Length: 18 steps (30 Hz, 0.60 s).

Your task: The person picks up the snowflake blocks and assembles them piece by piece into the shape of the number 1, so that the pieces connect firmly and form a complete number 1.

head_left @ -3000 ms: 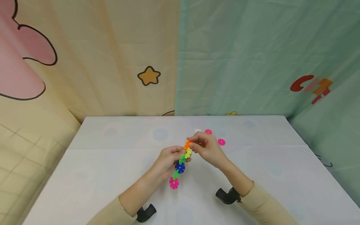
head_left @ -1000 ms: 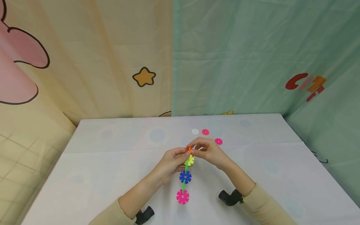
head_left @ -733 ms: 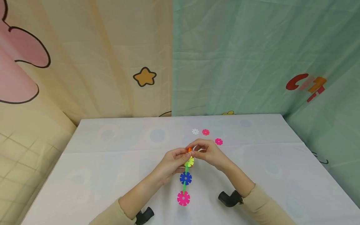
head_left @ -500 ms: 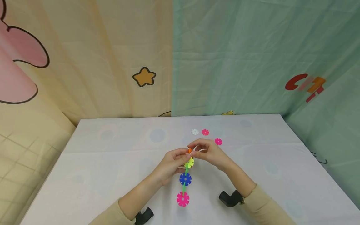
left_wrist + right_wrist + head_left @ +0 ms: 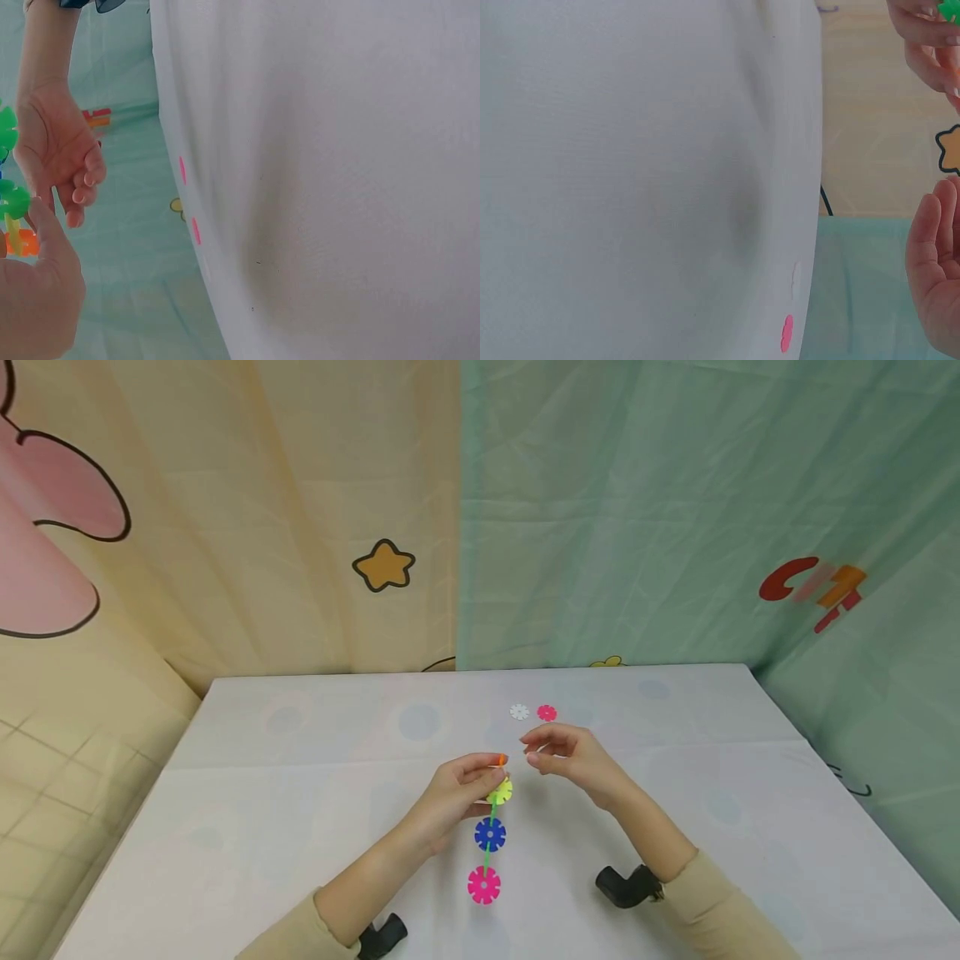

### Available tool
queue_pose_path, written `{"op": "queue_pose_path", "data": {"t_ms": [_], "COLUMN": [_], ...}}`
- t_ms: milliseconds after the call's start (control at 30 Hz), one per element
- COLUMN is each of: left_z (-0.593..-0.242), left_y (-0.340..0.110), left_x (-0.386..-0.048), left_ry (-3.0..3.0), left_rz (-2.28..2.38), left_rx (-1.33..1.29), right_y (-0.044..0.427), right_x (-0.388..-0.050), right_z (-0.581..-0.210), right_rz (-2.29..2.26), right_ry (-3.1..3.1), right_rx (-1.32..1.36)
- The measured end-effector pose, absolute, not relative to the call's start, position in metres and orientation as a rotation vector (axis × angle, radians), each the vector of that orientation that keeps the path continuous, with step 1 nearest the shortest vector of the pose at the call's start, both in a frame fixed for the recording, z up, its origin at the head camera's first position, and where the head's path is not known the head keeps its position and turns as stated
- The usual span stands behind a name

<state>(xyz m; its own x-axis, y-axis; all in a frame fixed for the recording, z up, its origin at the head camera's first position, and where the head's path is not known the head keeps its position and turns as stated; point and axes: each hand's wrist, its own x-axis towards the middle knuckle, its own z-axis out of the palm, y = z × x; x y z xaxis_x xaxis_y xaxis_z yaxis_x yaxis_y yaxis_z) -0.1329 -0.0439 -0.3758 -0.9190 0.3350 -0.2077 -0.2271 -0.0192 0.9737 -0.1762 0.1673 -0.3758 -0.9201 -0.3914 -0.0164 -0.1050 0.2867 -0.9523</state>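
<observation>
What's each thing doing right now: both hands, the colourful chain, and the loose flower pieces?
Left hand, pinching the chain near its orange end.
Right hand, open, holding nothing.
Chain, joined up, hanging from the left hand.
White piece, loose, flat on the table.
Pink piece, loose, flat.
Other pink piece, loose, flat.

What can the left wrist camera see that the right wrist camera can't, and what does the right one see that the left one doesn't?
Only the left wrist view shows the yellow piece, a second pink piece and the red-and-orange shapes.

Only the right wrist view shows the orange star and the beige curtain.

Both show the left hand, the right hand, some green plastic, one pink piece, the white tabletop and the green curtain.
</observation>
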Motion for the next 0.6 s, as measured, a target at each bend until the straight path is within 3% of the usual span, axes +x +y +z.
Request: {"op": "queue_pose_path", "data": {"t_ms": [600], "left_z": [-0.377], "left_y": [-0.046], "left_x": [-0.133], "left_ry": [1.888], "left_rz": [2.011], "left_rx": [0.053], "right_y": [0.198], "right_x": [-0.186], "right_z": [-0.378], "right_rz": [-1.749], "right_ry": [2.306], "right_rx": [-0.285]}}
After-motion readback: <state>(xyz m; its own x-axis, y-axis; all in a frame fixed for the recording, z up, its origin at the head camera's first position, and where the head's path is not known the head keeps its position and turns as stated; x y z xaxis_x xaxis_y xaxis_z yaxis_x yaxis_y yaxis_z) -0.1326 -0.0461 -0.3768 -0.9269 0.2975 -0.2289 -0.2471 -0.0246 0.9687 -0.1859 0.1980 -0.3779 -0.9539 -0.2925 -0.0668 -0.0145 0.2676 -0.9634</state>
